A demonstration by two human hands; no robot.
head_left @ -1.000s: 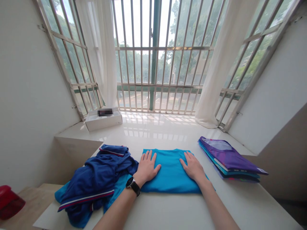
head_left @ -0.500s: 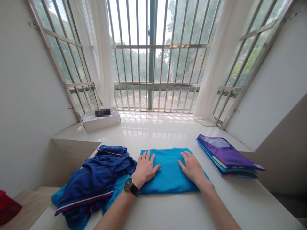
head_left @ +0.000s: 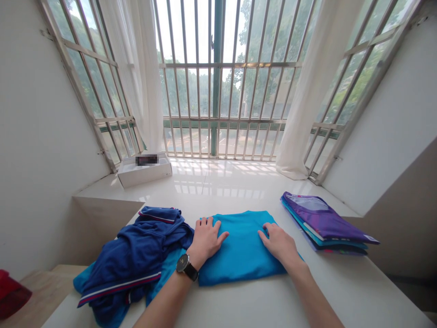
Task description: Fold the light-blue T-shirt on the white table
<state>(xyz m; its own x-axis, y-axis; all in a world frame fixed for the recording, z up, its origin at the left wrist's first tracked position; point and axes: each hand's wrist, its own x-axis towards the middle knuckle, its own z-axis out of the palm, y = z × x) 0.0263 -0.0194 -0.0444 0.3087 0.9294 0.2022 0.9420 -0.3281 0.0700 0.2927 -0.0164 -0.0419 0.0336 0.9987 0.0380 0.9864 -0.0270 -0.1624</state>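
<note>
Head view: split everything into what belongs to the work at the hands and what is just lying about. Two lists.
Part of the work: left hand; right hand; folded turquoise garment under both hands; navy garment heaped on turquoise cloth; folded stack with a purple garment on top.

Lying about: white box; red object.

A home, by the look of it: a bright bay window (head_left: pixel 215 68) with metal security bars, sheer white curtains (head_left: pixel 317 91) (gathered to either side) and a wide, glossy white sill (head_left: pixel 205 175), with trees (head_left: pixel 262 45) beyond.
</note>
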